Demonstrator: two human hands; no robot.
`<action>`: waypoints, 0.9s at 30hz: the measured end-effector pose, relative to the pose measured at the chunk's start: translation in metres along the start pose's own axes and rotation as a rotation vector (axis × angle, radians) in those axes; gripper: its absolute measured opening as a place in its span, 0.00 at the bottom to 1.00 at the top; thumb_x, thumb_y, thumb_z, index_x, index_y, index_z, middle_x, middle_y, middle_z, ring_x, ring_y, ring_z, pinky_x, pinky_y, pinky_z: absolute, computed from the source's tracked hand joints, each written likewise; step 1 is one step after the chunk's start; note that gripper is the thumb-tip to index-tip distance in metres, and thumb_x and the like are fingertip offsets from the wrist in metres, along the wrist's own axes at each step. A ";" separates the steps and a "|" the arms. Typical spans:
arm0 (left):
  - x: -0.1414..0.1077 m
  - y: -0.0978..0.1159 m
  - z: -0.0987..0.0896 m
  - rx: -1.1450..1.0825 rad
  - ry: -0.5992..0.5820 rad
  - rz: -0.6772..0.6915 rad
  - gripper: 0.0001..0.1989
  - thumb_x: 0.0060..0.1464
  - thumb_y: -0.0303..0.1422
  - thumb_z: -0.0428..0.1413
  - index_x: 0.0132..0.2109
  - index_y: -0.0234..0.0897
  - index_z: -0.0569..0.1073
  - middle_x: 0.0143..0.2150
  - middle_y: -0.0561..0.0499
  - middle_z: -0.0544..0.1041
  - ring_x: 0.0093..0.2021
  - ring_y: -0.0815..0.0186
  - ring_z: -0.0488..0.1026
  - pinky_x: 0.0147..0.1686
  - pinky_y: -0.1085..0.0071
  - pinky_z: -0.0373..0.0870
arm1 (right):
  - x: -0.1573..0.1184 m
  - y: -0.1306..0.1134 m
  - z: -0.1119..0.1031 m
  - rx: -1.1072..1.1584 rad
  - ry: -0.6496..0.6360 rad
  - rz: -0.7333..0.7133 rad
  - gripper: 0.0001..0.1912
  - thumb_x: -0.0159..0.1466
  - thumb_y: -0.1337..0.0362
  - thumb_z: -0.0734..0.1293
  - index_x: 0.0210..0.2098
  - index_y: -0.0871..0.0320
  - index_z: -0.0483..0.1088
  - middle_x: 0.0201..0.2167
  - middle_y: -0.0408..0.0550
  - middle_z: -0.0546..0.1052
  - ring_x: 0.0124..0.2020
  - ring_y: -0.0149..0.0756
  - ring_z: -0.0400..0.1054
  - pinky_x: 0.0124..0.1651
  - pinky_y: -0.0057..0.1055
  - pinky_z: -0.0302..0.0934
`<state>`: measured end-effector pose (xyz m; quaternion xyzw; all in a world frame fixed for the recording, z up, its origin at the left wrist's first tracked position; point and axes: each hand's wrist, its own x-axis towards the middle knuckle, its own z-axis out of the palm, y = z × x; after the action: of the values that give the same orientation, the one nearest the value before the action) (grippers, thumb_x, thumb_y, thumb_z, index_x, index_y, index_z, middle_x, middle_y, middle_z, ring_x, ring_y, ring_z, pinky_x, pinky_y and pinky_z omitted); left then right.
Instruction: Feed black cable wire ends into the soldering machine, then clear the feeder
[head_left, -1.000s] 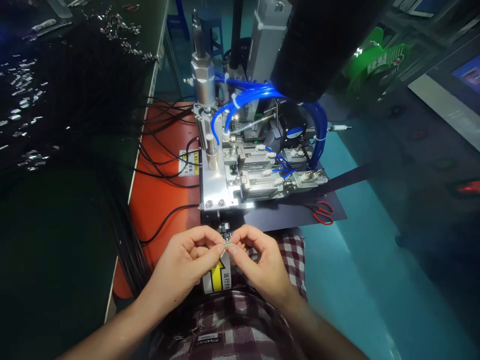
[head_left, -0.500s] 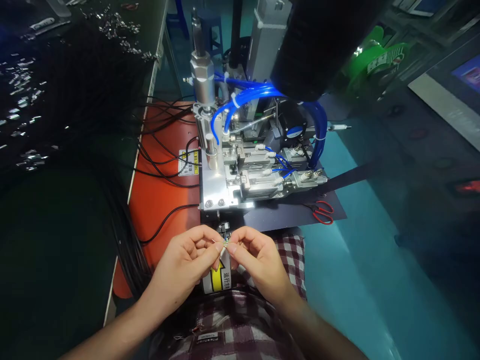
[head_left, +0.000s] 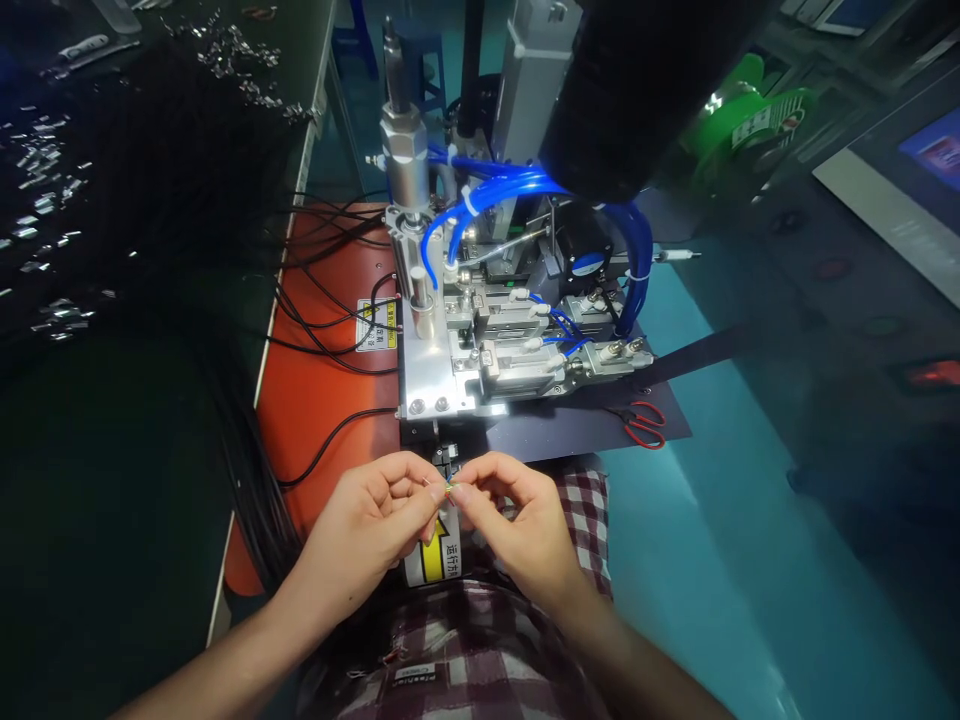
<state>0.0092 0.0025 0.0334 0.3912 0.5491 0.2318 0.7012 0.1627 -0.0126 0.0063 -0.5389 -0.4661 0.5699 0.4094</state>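
Observation:
Both hands meet in front of my lap, fingertips almost touching. Between thumb and forefinger, my left hand (head_left: 386, 510) pinches one side of some thin coloured wires (head_left: 450, 488). My right hand (head_left: 517, 515) pinches the same wires from the other side, its thumb and forefinger closed. Yellow-green and blue show in the small gap; most of the wires' length is hidden by the fingers. Just beyond the fingertips is a small black and metal fixture (head_left: 445, 455) on the near side of the machine. Below the hands lies a white label with a yellow arrow (head_left: 433, 562).
A metal machine (head_left: 442, 370) with blue air tubes (head_left: 517, 183) stands ahead. Black cables (head_left: 337, 440) cross the orange-red surface (head_left: 315, 320) at left, beside a large cable bundle (head_left: 247, 480). Red-handled scissors (head_left: 643, 424) lie on the dark plate (head_left: 555, 432). A green reel (head_left: 742, 120) is at upper right.
The hands stay pinched together in nearly the same place. The fingertips have shifted very slightly, and a bit more blue and yellow shows between them.

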 end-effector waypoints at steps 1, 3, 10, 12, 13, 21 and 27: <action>0.000 0.000 0.000 0.009 -0.002 0.008 0.11 0.55 0.39 0.54 0.32 0.35 0.69 0.18 0.60 0.65 0.16 0.79 0.51 0.14 0.83 0.45 | -0.001 0.000 0.001 -0.044 0.017 -0.036 0.04 0.59 0.65 0.66 0.28 0.58 0.69 0.24 0.43 0.70 0.24 0.30 0.64 0.28 0.28 0.59; -0.001 -0.001 0.001 0.027 0.010 0.048 0.10 0.55 0.37 0.55 0.32 0.35 0.69 0.19 0.59 0.65 0.16 0.79 0.53 0.15 0.83 0.48 | -0.002 0.001 0.003 -0.102 0.039 -0.093 0.05 0.60 0.66 0.64 0.27 0.58 0.68 0.26 0.43 0.70 0.25 0.30 0.64 0.30 0.28 0.59; -0.005 -0.007 0.003 0.168 0.154 0.357 0.04 0.53 0.31 0.57 0.37 0.37 0.74 0.32 0.54 0.72 0.30 0.73 0.68 0.30 0.79 0.66 | 0.001 0.003 0.004 0.226 -0.101 0.141 0.08 0.61 0.61 0.64 0.28 0.59 0.64 0.17 0.36 0.64 0.17 0.25 0.58 0.22 0.24 0.53; -0.004 -0.009 0.001 0.193 0.141 0.407 0.03 0.53 0.31 0.57 0.36 0.38 0.75 0.33 0.54 0.71 0.31 0.73 0.68 0.29 0.79 0.65 | 0.001 0.002 0.003 0.250 -0.110 0.154 0.09 0.61 0.61 0.64 0.28 0.59 0.64 0.15 0.35 0.62 0.17 0.25 0.56 0.22 0.24 0.51; -0.003 -0.010 0.000 0.175 0.138 0.412 0.02 0.53 0.31 0.58 0.35 0.39 0.75 0.34 0.54 0.70 0.31 0.73 0.67 0.28 0.80 0.64 | 0.000 0.002 0.003 0.237 -0.105 0.141 0.08 0.61 0.61 0.64 0.28 0.59 0.64 0.16 0.35 0.63 0.17 0.25 0.56 0.22 0.24 0.51; 0.002 -0.009 -0.005 -0.017 0.046 0.179 0.08 0.53 0.36 0.57 0.33 0.36 0.70 0.32 0.57 0.64 0.19 0.81 0.56 0.15 0.82 0.51 | 0.001 0.001 0.005 0.156 -0.096 0.062 0.07 0.61 0.64 0.63 0.28 0.59 0.63 0.17 0.36 0.63 0.19 0.25 0.57 0.24 0.24 0.53; 0.005 -0.008 -0.015 0.493 0.153 0.344 0.06 0.58 0.35 0.52 0.42 0.40 0.68 0.28 0.57 0.66 0.24 0.72 0.65 0.22 0.76 0.62 | 0.019 0.012 -0.005 0.063 -0.030 0.058 0.07 0.60 0.63 0.64 0.28 0.59 0.65 0.21 0.38 0.65 0.20 0.26 0.58 0.24 0.25 0.54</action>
<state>-0.0040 0.0061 0.0231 0.6179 0.5659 0.2356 0.4924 0.1669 0.0037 -0.0100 -0.5305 -0.4379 0.6041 0.4024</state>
